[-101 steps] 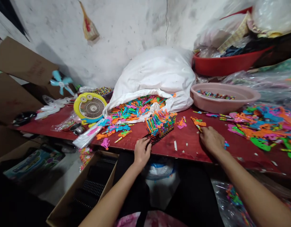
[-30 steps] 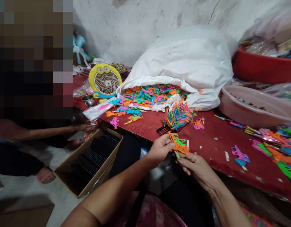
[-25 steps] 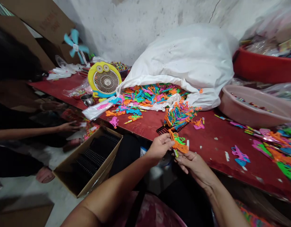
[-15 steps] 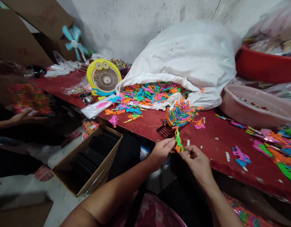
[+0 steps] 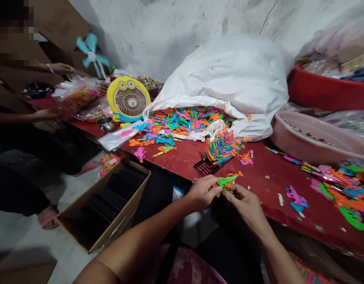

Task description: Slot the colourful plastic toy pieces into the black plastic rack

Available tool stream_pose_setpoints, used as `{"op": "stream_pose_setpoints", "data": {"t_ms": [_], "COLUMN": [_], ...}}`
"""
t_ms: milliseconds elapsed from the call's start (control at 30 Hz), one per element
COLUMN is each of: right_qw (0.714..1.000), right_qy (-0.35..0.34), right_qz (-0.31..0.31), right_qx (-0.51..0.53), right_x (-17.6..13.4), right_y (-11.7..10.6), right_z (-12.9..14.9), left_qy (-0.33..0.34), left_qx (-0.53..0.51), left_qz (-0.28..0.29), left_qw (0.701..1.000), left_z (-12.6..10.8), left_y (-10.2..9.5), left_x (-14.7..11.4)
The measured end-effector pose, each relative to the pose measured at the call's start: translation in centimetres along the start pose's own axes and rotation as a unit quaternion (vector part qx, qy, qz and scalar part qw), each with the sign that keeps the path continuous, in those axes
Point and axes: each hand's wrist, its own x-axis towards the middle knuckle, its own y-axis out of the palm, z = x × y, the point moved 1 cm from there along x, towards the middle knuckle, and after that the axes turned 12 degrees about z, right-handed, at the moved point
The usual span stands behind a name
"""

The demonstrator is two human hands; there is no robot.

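The left hand [image 5: 203, 192] was narrow, thumb and fingers pinching the left end of a small plastic piece [image 5: 228, 181], bright green over orange, held at the near edge of the red table [image 5: 259, 179]. The right hand [image 5: 244, 201], also narrow, had its curled fingertips at the piece's lower side, though whether they gripped it could not be told

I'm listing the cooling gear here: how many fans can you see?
2. The yellow fan stands on the red table, left of the white sack; the blue-bladed fan is farther back and left. Another could be hidden behind the sack.
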Motion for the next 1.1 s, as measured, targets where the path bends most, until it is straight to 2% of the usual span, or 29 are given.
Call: {"op": "stream_pose_setpoints", "data": {"t_ms": [167, 233, 333, 367, 433, 567, 633, 733, 933, 1100], "right_qw": [1.000, 1.000, 1.000, 1.000, 1.000, 0.987, 0.979, 0.976, 0.975, 0.973], "right_qy": [0.020, 0.022, 0.021, 0.018, 0.012, 0.018, 0.010, -0.026, -0.060, -0.070], "right_qz": [-0.012, -0.022, -0.004, 0.002, -0.021, -0.158, -0.197, -0.206, -0.213, -0.219], "right_qx": [-0.002, 0.000, 0.009, 0.008, 0.005, -0.014, -0.043, -0.062, -0.004, -0.020], "right_x": [0.4, 0.3, 0.3, 0.4, 0.7, 2.1, 3.0, 4.2, 5.9, 7.0], "right_y": [-0.1, -0.1, -0.1, -0.1, -0.4, -1.7, -2.2, -2.4, -1.6, -1.2], "right_z": [-0.7, -1.1, -0.9, -0.6, 0.0, 0.6, 0.5, 0.0, -1.7, -2.9], "left_qy": [0.053, 0.063, 0.061, 0.054, 0.028, -0.036, -0.058, -0.081, -0.102, -0.075], "left_qx": [0.030, 0.030, 0.027, 0.018, -0.005, 0.022, 0.065, 0.101, 0.070, 0.044], "left_qz": [0.032, 0.042, 0.046, 0.033, -0.028, -0.190, -0.225, -0.252, -0.257, -0.201], "left_qw": [0.998, 0.997, 0.997, 0.998, 0.999, 0.981, 0.970, 0.959, 0.958, 0.976], "left_z": [-0.2, -0.1, 0.2, 0.4, 1.0, 2.4, 3.0, 3.6, 5.1, 6.0], "left_y": [0.2, 0.3, 0.3, 0.3, 0.2, -0.5, -0.8, -1.3, -2.4, -3.4], "left_x": [0.4, 0.4, 0.6, 0.8, 1.3, 3.0, 4.0, 5.1, 5.9, 6.7]}}
